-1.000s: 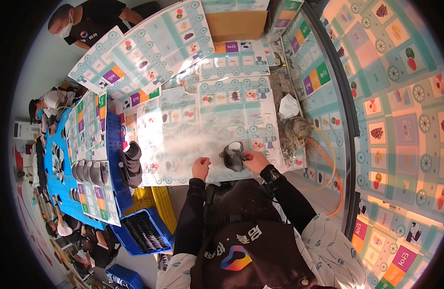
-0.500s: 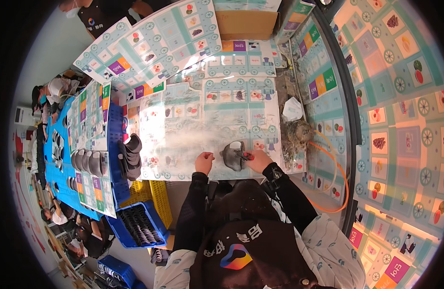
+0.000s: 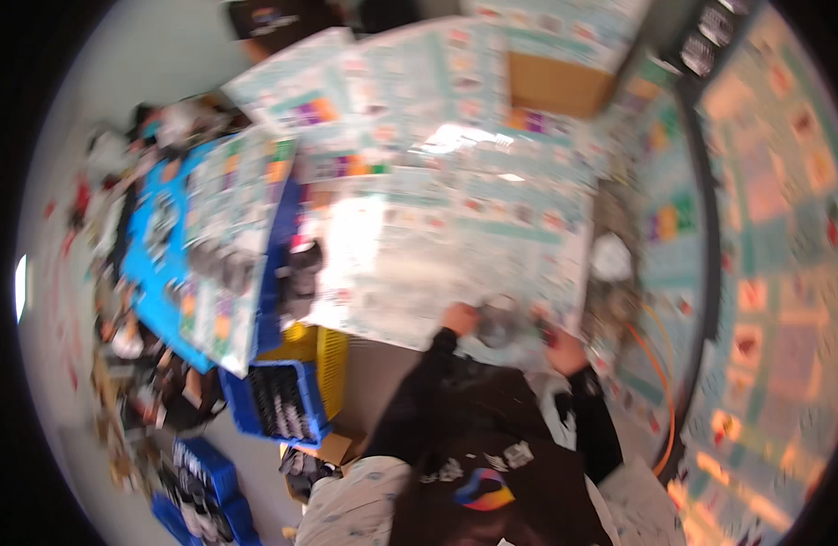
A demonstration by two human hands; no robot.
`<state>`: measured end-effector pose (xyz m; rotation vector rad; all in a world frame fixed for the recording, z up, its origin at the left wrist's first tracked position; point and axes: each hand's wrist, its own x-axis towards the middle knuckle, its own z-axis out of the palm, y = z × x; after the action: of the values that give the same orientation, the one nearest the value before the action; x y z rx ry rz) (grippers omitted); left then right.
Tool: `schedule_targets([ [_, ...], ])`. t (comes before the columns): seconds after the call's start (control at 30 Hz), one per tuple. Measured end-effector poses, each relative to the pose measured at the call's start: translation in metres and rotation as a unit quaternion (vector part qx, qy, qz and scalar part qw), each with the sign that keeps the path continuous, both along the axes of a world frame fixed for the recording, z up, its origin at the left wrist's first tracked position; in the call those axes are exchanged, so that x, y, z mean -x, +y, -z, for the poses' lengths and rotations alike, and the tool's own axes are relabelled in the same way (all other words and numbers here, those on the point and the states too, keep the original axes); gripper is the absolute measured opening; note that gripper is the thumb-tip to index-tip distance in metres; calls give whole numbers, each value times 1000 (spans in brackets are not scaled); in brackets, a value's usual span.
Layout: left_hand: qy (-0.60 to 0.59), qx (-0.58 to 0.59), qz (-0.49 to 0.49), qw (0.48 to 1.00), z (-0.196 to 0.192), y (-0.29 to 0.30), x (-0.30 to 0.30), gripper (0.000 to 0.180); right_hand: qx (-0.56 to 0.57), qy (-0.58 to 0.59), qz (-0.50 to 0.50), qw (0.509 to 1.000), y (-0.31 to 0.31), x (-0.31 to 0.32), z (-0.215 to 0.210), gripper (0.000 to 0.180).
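The whole picture is smeared by motion. A dark grey, cup-shaped piece [image 3: 499, 322] lies at the front edge of the patterned sheet that covers the worktable [image 3: 437, 246]. Against its left side is my left hand [image 3: 459, 318]; blur hides whether the fingers grip the rim or only touch it. Just right of the piece, apart from it, my right hand [image 3: 565, 350] has its fingers closed around a small dark tool with a reddish part [image 3: 548, 335]. What kind of tool it is cannot be made out.
Stacked dark shell pieces [image 3: 301, 278] stand at the table's left edge. Beyond them is a blue-covered table [image 3: 160, 232] with people beside it. Blue crate [image 3: 242, 400] and yellow crate [image 3: 333, 364] sit low left. An orange hose [image 3: 657, 382] loops at right, near a white object [image 3: 611, 257].
The view has swung, shifting the scene to the right. My left hand has come up against the grey piece. My right hand with the tool has drawn back from it.
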<state>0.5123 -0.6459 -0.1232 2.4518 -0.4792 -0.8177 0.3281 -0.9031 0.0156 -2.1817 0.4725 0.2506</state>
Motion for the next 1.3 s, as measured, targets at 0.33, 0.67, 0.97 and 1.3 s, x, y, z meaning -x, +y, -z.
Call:
schedule_targets([
  [0.33,-6,-53,-19,998,-103,7,-12,40,213,106,54,970,-2,29,80,48],
  [0.67,-327,-15,-126,936,-226,353,-99,26,270,92,36,958,25,-4,58,46],
  [0.97,-223,-299,-257,891,-315,708,-203,42,293,-18,43,955,114,-78,24,21],
  [1.3,-224,-242,-269,905,-286,872,-328,33,226,-77,-6,971,298,-166,-59,20],
])
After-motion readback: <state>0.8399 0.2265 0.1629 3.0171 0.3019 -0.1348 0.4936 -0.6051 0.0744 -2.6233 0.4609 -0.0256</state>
